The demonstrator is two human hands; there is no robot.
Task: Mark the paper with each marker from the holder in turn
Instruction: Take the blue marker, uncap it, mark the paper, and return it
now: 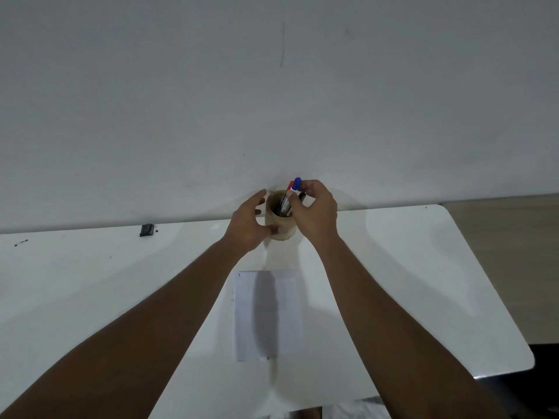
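Observation:
A tan round holder (276,217) stands at the far edge of the white table, against the wall. Several markers stick out of it: a blue-capped marker (297,183), a red-capped marker (291,186) just left of it, and a black-capped marker (302,196). My right hand (314,214) pinches the blue-capped marker near its cap, with the marker's lower end still inside the holder. My left hand (246,225) wraps the holder's left side, thumb on its lower front. A white sheet of paper (267,314) lies flat between my forearms, nearer to me.
The white table (423,282) has a rounded right corner and ends at the wall. A small black object (147,230) sits at the table's far left edge, with dark specks (20,243) further left. Brown floor (514,252) shows at the right.

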